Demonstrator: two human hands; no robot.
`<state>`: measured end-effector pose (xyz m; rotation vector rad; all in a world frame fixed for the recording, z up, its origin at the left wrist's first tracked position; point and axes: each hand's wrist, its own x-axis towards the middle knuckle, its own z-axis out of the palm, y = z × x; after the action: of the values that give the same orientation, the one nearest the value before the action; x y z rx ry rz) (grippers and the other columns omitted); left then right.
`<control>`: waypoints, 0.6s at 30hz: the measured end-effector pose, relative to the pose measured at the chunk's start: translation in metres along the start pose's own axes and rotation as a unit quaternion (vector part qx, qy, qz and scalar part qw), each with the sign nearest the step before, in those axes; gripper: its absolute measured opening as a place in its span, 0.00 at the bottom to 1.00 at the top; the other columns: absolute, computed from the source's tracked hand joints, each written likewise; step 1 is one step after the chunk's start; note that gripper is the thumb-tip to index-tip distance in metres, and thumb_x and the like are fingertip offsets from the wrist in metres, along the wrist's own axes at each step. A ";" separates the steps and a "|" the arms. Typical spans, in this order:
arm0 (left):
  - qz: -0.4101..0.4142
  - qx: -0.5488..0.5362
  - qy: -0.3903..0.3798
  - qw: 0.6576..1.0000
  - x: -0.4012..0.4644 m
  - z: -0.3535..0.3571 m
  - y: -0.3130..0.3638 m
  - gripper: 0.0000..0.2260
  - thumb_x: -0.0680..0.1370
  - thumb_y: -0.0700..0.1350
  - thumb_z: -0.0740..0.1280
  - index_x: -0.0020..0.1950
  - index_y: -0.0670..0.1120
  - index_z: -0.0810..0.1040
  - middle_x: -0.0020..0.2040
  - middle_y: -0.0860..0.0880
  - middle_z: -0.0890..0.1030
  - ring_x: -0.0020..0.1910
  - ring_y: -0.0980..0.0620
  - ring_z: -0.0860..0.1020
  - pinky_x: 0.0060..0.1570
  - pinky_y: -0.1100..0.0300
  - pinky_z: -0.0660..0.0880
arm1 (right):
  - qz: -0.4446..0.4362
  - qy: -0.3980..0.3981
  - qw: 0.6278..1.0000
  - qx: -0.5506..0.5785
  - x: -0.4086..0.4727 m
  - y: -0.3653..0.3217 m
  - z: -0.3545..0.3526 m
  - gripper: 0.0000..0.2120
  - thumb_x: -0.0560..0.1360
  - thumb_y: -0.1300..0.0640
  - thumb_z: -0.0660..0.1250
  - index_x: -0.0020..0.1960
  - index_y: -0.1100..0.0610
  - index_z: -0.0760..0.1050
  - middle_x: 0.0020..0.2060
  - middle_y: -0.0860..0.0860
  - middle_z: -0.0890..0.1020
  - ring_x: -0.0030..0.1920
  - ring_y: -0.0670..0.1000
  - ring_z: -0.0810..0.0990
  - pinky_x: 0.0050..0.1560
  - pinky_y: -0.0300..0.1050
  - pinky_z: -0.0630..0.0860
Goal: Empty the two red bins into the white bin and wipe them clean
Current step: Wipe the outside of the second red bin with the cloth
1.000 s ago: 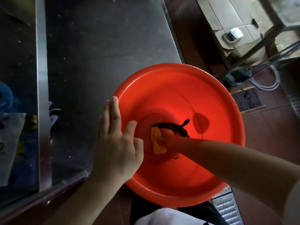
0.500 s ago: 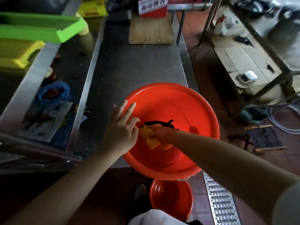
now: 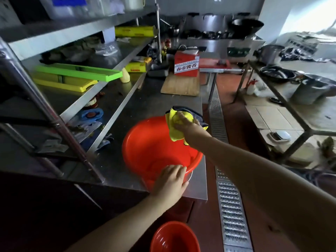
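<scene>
On the steel counter (image 3: pixel 149 104), near its front right corner, sits a big red bin (image 3: pixel 145 148), empty inside, tilted a bit toward the camera w/ its near rim past the counter edge. A 2nd, smaller red bin (image 3: pixel 174 237) sits on the floor below, at the bottom of frame, also empty. Left hand (image 3: pixel 171 182) rests on the big bin's near rim, fingers curled over the edge, holding it. Right hand (image 3: pixel 187 125) is up at the far rim, gripping a bunched yellow cloth (image 3: pixel 173 130) w/ a dark grey side; the cloth hangs over the rim into the bin. Behind on the counter: a wooden board (image 3: pixel 180 85) w/ a red box (image 3: pixel 186 67) at its far end. Floor drain grate (image 3: pixel 231 211) runs along right of the counter. White bin not in view.
</scene>
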<state>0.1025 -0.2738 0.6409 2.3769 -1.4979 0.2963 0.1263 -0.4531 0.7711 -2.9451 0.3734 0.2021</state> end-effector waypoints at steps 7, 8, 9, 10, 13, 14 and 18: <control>-0.095 0.025 -0.046 0.994 0.018 0.007 -0.007 0.08 0.73 0.48 0.73 0.51 0.48 0.80 0.43 0.51 0.80 0.46 0.47 0.80 0.47 0.51 0.73 | 0.087 0.036 0.994 0.047 -0.059 0.037 0.017 0.39 0.78 0.70 0.59 0.79 0.38 0.56 0.80 0.44 0.36 0.77 0.70 0.51 0.73 0.58 0.62; -0.108 0.016 -0.038 0.993 0.023 0.005 -0.011 0.08 0.76 0.48 0.70 0.53 0.49 0.79 0.45 0.51 0.81 0.49 0.46 0.79 0.50 0.49 0.71 | 0.090 0.043 0.994 0.049 -0.066 0.042 0.022 0.39 0.78 0.69 0.62 0.79 0.38 0.56 0.80 0.44 0.36 0.78 0.68 0.52 0.74 0.57 0.61; -0.118 0.010 -0.022 0.993 0.029 0.003 -0.017 0.08 0.77 0.48 0.68 0.55 0.49 0.79 0.48 0.51 0.81 0.52 0.46 0.78 0.51 0.49 0.69 | 0.092 0.054 0.993 0.043 -0.072 0.047 0.028 0.40 0.78 0.67 0.65 0.79 0.39 0.55 0.80 0.45 0.35 0.78 0.66 0.52 0.75 0.55 0.61; -0.126 0.003 0.001 0.992 0.037 -0.002 -0.023 0.09 0.78 0.48 0.67 0.57 0.49 0.79 0.50 0.50 0.81 0.53 0.45 0.77 0.52 0.48 0.68 | 0.094 0.063 0.993 0.034 -0.077 0.052 0.033 0.41 0.77 0.66 0.67 0.80 0.39 0.54 0.80 0.46 0.35 0.78 0.64 0.53 0.75 0.54 0.61; -0.127 -0.073 0.051 0.988 0.062 -0.026 -0.048 0.12 0.79 0.44 0.66 0.62 0.44 0.79 0.55 0.44 0.81 0.56 0.41 0.77 0.57 0.47 0.70 | 0.104 0.092 0.987 0.077 -0.088 0.059 0.048 0.40 0.76 0.65 0.69 0.79 0.38 0.58 0.80 0.44 0.37 0.76 0.64 0.58 0.72 0.53 0.66; -0.127 -0.101 0.057 0.985 0.070 -0.035 -0.055 0.13 0.80 0.43 0.66 0.63 0.41 0.79 0.57 0.41 0.81 0.57 0.40 0.77 0.58 0.48 0.71 | 0.103 0.099 0.985 0.096 -0.091 0.059 0.052 0.39 0.75 0.66 0.69 0.78 0.38 0.61 0.80 0.42 0.39 0.76 0.63 0.58 0.71 0.53 0.67; -0.227 -0.247 0.057 0.940 0.090 -0.057 -0.075 0.16 0.82 0.43 0.63 0.68 0.38 0.75 0.62 0.37 0.79 0.62 0.41 0.77 0.58 0.63 0.67 | 0.081 0.114 0.983 0.117 -0.095 0.058 0.069 0.39 0.74 0.66 0.71 0.76 0.36 0.64 0.77 0.35 0.37 0.76 0.60 0.57 0.71 0.53 0.67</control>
<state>0.2091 -0.2982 0.7127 2.1575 -0.8087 -0.0516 0.0122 -0.4731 0.7096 -2.7095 0.6233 -0.1511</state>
